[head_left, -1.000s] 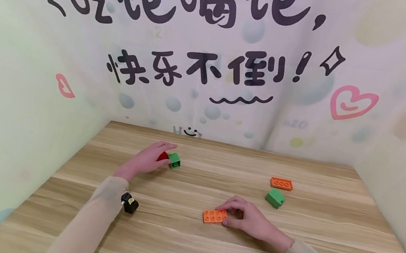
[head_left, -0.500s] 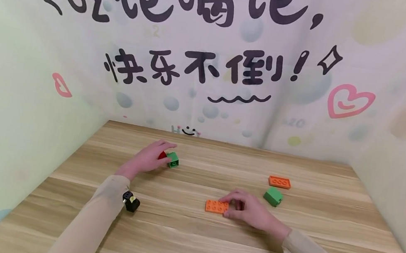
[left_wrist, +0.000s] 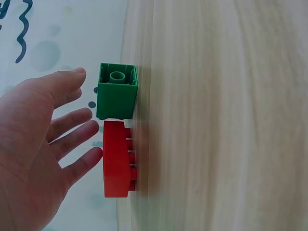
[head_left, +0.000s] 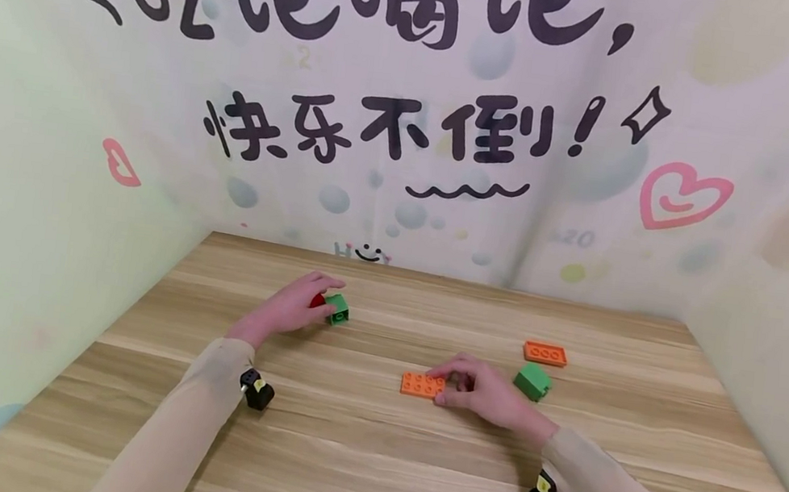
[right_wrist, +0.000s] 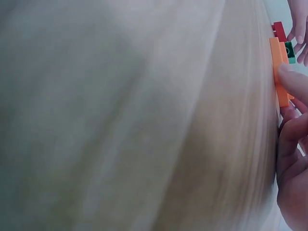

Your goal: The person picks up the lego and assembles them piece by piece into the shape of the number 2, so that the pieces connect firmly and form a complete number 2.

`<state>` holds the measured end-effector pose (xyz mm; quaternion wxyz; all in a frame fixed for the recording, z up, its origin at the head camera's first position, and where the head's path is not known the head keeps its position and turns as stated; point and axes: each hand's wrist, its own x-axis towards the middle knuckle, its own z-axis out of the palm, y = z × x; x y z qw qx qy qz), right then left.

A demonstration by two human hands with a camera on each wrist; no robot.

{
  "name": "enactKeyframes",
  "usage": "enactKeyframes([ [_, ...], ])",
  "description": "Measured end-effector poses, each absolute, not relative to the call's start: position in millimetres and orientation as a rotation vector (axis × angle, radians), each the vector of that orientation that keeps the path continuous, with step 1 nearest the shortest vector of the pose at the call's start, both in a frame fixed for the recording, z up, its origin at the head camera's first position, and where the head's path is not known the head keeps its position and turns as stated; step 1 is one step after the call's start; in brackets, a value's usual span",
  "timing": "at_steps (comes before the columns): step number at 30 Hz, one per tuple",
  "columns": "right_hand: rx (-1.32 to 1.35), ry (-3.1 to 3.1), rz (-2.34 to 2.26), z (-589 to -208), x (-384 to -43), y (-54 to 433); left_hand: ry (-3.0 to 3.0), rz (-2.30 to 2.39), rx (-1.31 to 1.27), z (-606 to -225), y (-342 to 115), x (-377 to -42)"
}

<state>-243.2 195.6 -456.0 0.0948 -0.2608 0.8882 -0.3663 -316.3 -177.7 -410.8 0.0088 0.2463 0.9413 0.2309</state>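
Observation:
My right hand (head_left: 494, 397) pinches the right end of an orange building brick (head_left: 417, 384), a flat one with two rows of studs facing up, between thumb and fingers. In the right wrist view the thumb lies against the side of that brick. My left hand (head_left: 291, 306) is held over the far left of the table, its fingers loosely extended. Close by its fingertips are a red building brick (left_wrist: 114, 161), lying on its side, and a green building brick (left_wrist: 117, 98) with its hollow end showing. The head view has the red one mostly hidden behind that hand.
Right of my right hand, a second green brick (head_left: 532, 382) lies on the wooden table (head_left: 354, 469). Just behind it is an upturned orange brick (head_left: 545, 353). A printed cloth (head_left: 282, 209) hangs along the table's back edge. Black devices sit on both wrists.
My right hand has slid the orange brick away from me, toward the back of the table, and the brick has turned slightly. The left hand has stayed almost in place.

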Motion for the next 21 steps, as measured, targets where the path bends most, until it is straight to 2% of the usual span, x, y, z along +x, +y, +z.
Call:
enactKeyframes([
  [14,-0.7,2.646,-1.09,-452.7,-242.5,192.1,2.92,0.772,0.726,-409.6,-176.3,-317.9],
  [21,-0.755,2.587,-1.18,-454.9,-242.7,195.0,2.916,0.81,0.726,-412.2,-173.3,-319.4],
])
